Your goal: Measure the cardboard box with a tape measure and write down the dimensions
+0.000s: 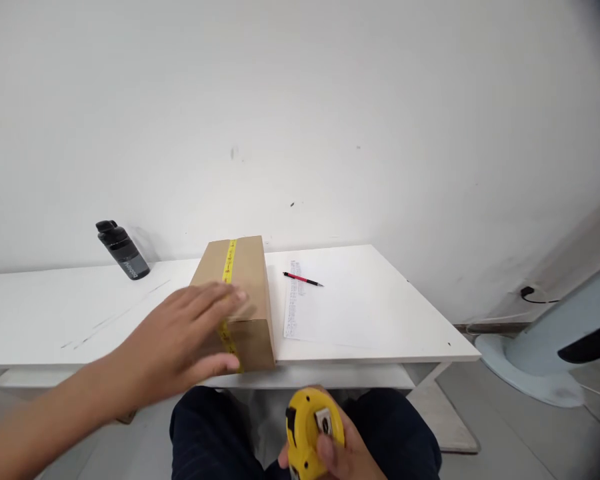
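Note:
My right hand [350, 447] is wrapped around a yellow tape measure [305, 427] low in the view, above my lap. A closed brown cardboard box [247, 273] rests on the white table [380, 307], its near face close to the front edge. A yellow strip of tape with dark print [229, 261] runs along the top of the box and down its near side. My left hand [195, 327] is stretched out with fingers extended and thumb apart, in front of the box's near left corner and hiding part of it. Whether it touches the cardboard I cannot tell.
Right of the box lies a sheet of paper with writing [330, 320], a red and black pen [303, 279] on it. A dark bottle [123, 250] stands back left, by the wall. A pale blue rounded appliance [545, 360] stands on the floor at right, near a black plug [527, 292].

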Tool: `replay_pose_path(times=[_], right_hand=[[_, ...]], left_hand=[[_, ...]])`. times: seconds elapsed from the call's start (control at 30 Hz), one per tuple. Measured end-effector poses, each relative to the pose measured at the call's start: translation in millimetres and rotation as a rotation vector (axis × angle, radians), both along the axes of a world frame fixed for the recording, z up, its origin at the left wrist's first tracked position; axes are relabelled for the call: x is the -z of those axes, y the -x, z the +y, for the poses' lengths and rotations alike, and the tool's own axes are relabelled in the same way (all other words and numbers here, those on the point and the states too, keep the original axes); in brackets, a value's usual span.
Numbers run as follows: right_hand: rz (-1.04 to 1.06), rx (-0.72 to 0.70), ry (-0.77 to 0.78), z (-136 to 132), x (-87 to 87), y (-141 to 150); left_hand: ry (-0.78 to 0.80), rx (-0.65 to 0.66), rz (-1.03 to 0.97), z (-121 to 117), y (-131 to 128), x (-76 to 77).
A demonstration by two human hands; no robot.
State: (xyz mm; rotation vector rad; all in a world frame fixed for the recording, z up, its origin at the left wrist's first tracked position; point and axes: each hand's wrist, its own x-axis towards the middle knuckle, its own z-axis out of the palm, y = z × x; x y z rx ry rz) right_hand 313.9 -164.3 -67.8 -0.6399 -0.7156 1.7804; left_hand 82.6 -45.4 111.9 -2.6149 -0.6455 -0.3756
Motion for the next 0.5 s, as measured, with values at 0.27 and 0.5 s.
replay_pose_path(times=[0.27,0.5], right_hand=[[-0.036,0.192,-0.219,39.8,-41.6,43.2],[-0.230,0.270,-0.452,37.6,-36.1,30.3]], left_hand=[[-0.215,0.268,-0.147,-45.2,-12.3,28.8],[-0.231,0.239,-0.186,-42.8,8.0,38.4]])
